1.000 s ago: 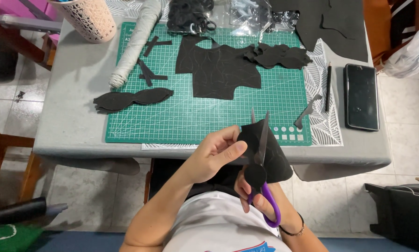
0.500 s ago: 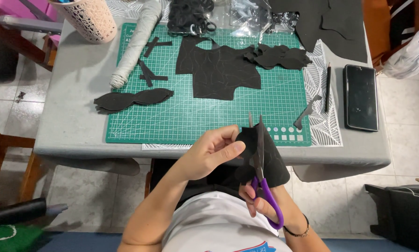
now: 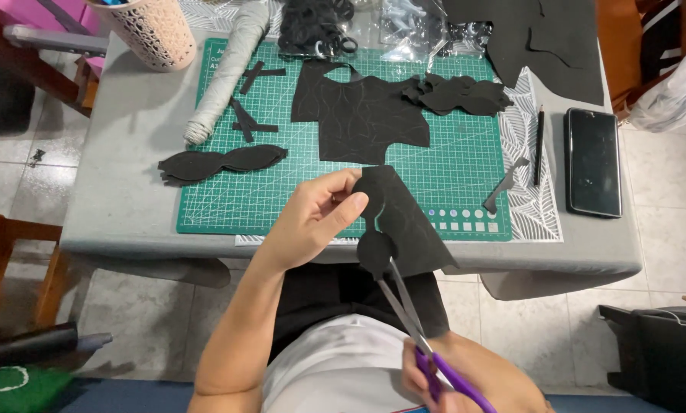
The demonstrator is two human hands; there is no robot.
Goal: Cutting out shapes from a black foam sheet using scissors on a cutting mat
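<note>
Since the earlier frame, both hands have pulled apart. Left hand (image 3: 312,218) pinches the black felt piece (image 3: 404,222) in a closed grip above the table (image 3: 129,199) edge. Right hand (image 3: 465,382) grips purple scissors (image 3: 419,336), blades cutting in from below.

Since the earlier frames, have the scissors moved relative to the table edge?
Yes. The purple-handled scissors have dropped back toward the person's body, away from the table's front edge; the right hand now sits at the frame's bottom.

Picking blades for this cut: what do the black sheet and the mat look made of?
Black sheet: likely felt or craft foam; matte, no shine, holds its flat shape where the left hand grips it. Mat: looks like a rubbery plastic cutting mat; green, printed grid, lies flat.
</note>
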